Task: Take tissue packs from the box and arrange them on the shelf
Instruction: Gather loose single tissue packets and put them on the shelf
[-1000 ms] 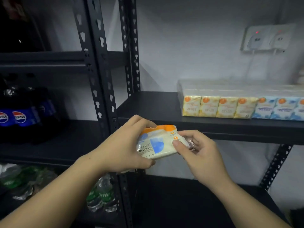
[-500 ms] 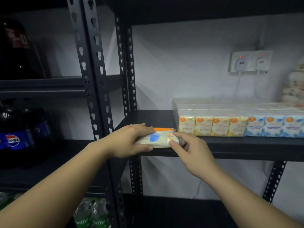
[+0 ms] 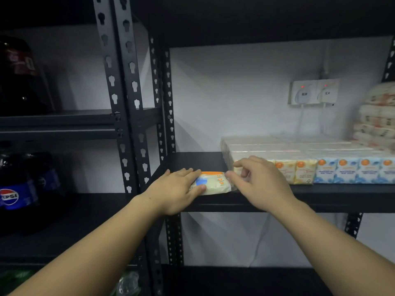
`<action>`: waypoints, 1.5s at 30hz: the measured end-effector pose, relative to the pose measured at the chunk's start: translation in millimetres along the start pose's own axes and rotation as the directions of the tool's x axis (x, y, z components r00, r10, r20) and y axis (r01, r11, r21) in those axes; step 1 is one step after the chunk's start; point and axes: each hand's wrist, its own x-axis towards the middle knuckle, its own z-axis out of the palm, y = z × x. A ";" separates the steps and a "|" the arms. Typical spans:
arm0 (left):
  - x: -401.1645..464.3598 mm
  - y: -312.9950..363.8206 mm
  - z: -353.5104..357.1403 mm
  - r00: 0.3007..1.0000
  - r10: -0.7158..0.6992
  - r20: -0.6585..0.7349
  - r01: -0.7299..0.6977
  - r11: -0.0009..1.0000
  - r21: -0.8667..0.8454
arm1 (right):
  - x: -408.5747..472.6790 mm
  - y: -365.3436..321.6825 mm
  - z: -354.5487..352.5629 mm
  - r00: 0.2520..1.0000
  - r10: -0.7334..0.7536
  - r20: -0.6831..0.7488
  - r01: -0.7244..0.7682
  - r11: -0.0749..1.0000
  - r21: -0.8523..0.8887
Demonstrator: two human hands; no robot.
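Head view: left hand (image 3: 177,192) grips the tissue pack (image 3: 213,183) on the shelf (image 3: 320,198) — right hand (image 3: 259,183) pinches its end.

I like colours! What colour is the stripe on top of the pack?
Orange, on the tissue pack, head view.
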 end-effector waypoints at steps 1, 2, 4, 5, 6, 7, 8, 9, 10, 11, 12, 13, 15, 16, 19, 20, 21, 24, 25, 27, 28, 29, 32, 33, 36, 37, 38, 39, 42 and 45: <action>2.1 -1.1 -1.1 1.000 0.002 0.016 -0.002 1.000 0.004 | 4.8 1.9 -3.7 1.000 -0.012 -0.007 0.011 1.000 -0.018; 4.8 -1.9 -1.9 0.999 -0.001 0.036 0.000 1.000 0.007 | 9.7 4.0 -7.3 1.000 -0.027 -0.009 0.027 0.999 -0.035; 9.4 -2.8 -3.3 0.997 -0.010 0.070 0.010 1.000 0.006 | 18.7 8.8 -12.5 0.998 -0.062 0.000 0.062 0.995 -0.076; 11.9 -3.1 -4.0 0.997 -0.015 0.077 0.015 1.000 0.001 | 22.9 11.1 -14.2 0.997 -0.073 0.008 0.074 0.992 -0.104; 14.7 -3.7 -4.4 0.997 -0.021 0.080 0.021 1.000 -0.003 | 26.8 13.2 -15.8 0.997 -0.079 0.017 0.081 0.988 -0.135; 17.4 -4.0 -5.0 0.996 -0.025 0.083 0.026 1.000 -0.007 | 31.1 15.3 -16.7 0.996 -0.078 0.030 0.082 0.983 -0.167; 20.2 -4.1 -5.4 0.996 -0.027 0.088 0.028 1.000 -0.010 | 35.3 17.8 -17.7 0.996 -0.072 0.050 0.080 0.977 -0.200; 22.9 -3.7 -5.6 0.995 -0.027 0.093 0.029 0.999 -0.016 | 40.0 20.7 -18.6 0.995 -0.060 0.076 0.076 0.971 -0.228; 25.6 -3.3 -5.2 0.995 -0.029 0.097 0.032 0.999 -0.026 | 45.0 24.4 -19.3 0.993 -0.047 0.105 0.072 0.966 -0.248; 28.5 -2.2 -5.0 0.994 -0.033 0.100 0.037 0.999 -0.039 | 50.0 28.5 -19.9 0.990 -0.033 0.138 0.068 0.963 -0.261; 32.2 -1.0 -4.8 0.994 -0.040 0.104 0.046 0.998 -0.051 | 54.9 33.0 -20.5 0.985 -0.017 0.174 0.065 0.961 -0.269; 36.5 0.0 -4.8 0.993 -0.049 0.109 0.055 0.997 -0.057 | 60.0 37.6 -21.1 0.978 0.000 0.211 0.060 0.960 -0.274; 47.3 1.5 -4.8 0.989 -0.068 0.128 0.074 0.996 -0.042 | 69.3 46.7 -23.9 0.963 0.034 0.269 0.042 0.961 -0.273; 53.6 1.3 -4.3 0.988 -0.076 0.135 0.081 0.996 -0.034 | 73.8 50.9 -25.9 0.955 0.050 0.292 0.031 0.963 -0.266; 73.1 -2.6 -1.6 0.985 -0.098 0.143 0.105 0.994 -0.043 | 85.2 60.8 -30.8 0.920 0.098 0.379 0.001 0.968 -0.253; 80.2 -5.1 -0.3 0.984 -0.107 0.144 0.116 0.992 -0.049 | 87.9 62.9 -31.9 0.904 0.109 0.413 -0.002 0.968 -0.250; 87.8 -7.8 0.9 0.982 -0.116 0.146 0.125 0.991 -0.054 | 90.0 64.7 -32.0 0.888 0.117 0.445 -0.007 0.970 -0.242; 112.9 -17.8 4.4 0.978 -0.144 0.149 0.154 0.986 -0.061 | 92.4 68.6 -28.8 0.860 0.119 0.497 -0.005 0.975 -0.224; 120.8 -21.2 5.3 0.977 -0.154 0.147 0.164 0.985 -0.061 | 92.4 70.1 -27.1 0.859 0.116 0.499 0.000 0.974 -0.227; 135.6 -28.6 7.0 0.974 -0.180 0.136 0.191 0.979 -0.066 | 91.8 73.0 -24.3 0.862 0.109 0.496 0.013 0.972 -0.236; 142.7 -32.0 7.4 0.973 -0.192 0.131 0.202 0.976 -0.075 | 91.9 74.1 -23.4 0.863 0.107 0.494 0.016 0.971 -0.239; 149.5 -34.8 7.3 0.972 -0.197 0.128 0.209 0.974 -0.085 | 92.4 75.0 -22.8 0.862 0.107 0.495 0.017 0.971 -0.240; 169.6 -42.9 7.5 0.973 -0.196 0.120 0.211 0.970 -0.122 | 93.4 74.9 -22.8 0.858 0.110 0.501 0.018 0.970 -0.243; 175.6 -45.8 8.1 0.974 -0.192 0.118 0.207 0.968 -0.138 | 93.4 74.5 -23.3 0.856 0.113 0.504 0.015 0.970 -0.244; 191.2 -56.1 11.6 0.971 -0.202 0.124 0.221 0.960 -0.170 | 91.8 73.5 -24.7 0.854 0.116 0.507 0.011 0.971 -0.241; 195.4 -58.6 11.5 0.971 -0.202 0.129 0.222 0.959 -0.174 | 91.4 73.4 -25.0 0.855 0.117 0.505 0.009 0.971 -0.240; 199.3 -60.9 10.9 0.972 -0.196 0.133 0.218 0.960 -0.177 | 91.1 73.3 -25.3 0.856 0.120 0.503 0.005 0.970 -0.241; 202.9 -62.4 10.3 0.973 -0.188 0.134 0.211 0.961 -0.178 | 90.9 73.3 -25.2 0.856 0.123 0.502 0.002 0.970 -0.241; 213.6 -66.7 12.3 0.977 -0.166 0.137 0.191 0.962 -0.197 | 89.8 74.0 -24.5 0.855 0.122 0.504 0.005 0.970 -0.243; 223.4 -71.7 13.0 0.977 -0.161 0.139 0.188 0.960 -0.210 | 89.3 72.6 -25.4 0.857 0.116 0.501 0.005 0.972 -0.235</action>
